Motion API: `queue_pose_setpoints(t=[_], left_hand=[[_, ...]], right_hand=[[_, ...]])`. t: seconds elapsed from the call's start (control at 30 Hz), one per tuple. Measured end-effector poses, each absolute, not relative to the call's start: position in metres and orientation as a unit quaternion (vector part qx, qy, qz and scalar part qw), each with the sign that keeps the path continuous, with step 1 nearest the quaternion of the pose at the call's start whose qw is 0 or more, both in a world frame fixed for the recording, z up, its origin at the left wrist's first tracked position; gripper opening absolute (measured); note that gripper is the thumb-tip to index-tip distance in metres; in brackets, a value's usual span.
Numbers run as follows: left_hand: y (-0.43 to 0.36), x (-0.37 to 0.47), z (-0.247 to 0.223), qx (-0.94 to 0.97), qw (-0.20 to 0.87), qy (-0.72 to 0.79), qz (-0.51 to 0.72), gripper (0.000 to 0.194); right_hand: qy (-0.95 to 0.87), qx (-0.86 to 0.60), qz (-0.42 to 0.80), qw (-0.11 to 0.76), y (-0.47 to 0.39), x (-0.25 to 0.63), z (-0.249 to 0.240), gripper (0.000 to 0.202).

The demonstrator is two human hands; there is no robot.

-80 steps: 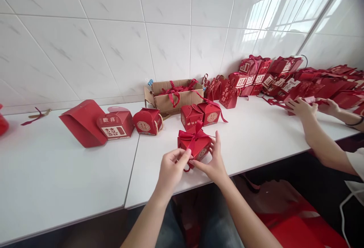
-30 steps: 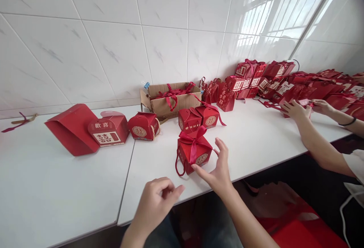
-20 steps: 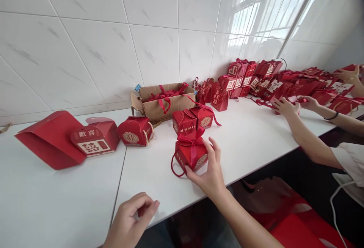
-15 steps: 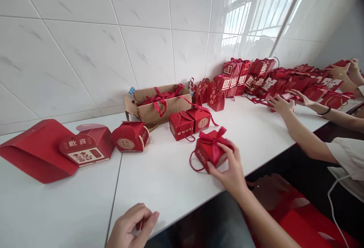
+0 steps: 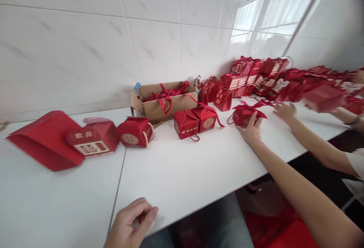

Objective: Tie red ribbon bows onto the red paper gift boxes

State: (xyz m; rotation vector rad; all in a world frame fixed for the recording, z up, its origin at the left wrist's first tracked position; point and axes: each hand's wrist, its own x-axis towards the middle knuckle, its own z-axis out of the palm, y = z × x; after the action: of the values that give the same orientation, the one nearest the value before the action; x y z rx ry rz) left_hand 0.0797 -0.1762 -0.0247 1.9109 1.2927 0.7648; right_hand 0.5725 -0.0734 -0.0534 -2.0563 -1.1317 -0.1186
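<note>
My right hand (image 5: pixel 252 130) is stretched far out to the right, its fingers round the near side of a small red gift box (image 5: pixel 241 116) with a ribbon bow, which sits on the white table (image 5: pixel 176 168). Near the table's front edge, my left hand (image 5: pixel 135 221) is curled with thumb and fingers close together, and nothing shows in it. Two red boxes (image 5: pixel 186 124) stand side by side in the middle, one with a loose ribbon. A red box with a rope handle (image 5: pixel 135 131) is to their left.
A cardboard box (image 5: pixel 157 108) of red ribbons stands by the tiled wall. Farther left are a box with pale lettering (image 5: pixel 98 138) and a large red carton (image 5: pixel 47 140). Stacked red boxes (image 5: pixel 241 69) fill the back right. Another person's hands (image 5: pixel 285 112) work at the right.
My right hand has moved the bowed box away and to the right along the table. The other person's far hand now holds up a red box. My left hand has barely moved.
</note>
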Motion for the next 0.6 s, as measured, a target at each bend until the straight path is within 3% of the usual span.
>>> queue_pose_setpoints(t=[0.23,0.43,0.5,0.6], left_hand=[[-0.183,0.083,-0.009,0.728,0.377,0.504,0.271,0.036],[-0.187,0.078,-0.003,0.698,0.388,0.501,0.332,0.032],[-0.176,0.057,0.012,0.647,0.344,0.53,0.427,0.027],[-0.139,0.007,0.05,0.507,0.138,0.637,0.564,0.029]], right_hand=[[-0.51,-0.72,-0.287,0.372,-0.072,0.55,-0.053,0.087],[-0.539,-0.65,-0.305,0.441,-0.041,0.466,-0.023,0.082],[-0.535,-0.656,-0.26,0.465,-0.03,0.444,-0.024,0.073],[-0.545,-0.669,-0.187,0.469,-0.02,0.432,-0.036,0.066]])
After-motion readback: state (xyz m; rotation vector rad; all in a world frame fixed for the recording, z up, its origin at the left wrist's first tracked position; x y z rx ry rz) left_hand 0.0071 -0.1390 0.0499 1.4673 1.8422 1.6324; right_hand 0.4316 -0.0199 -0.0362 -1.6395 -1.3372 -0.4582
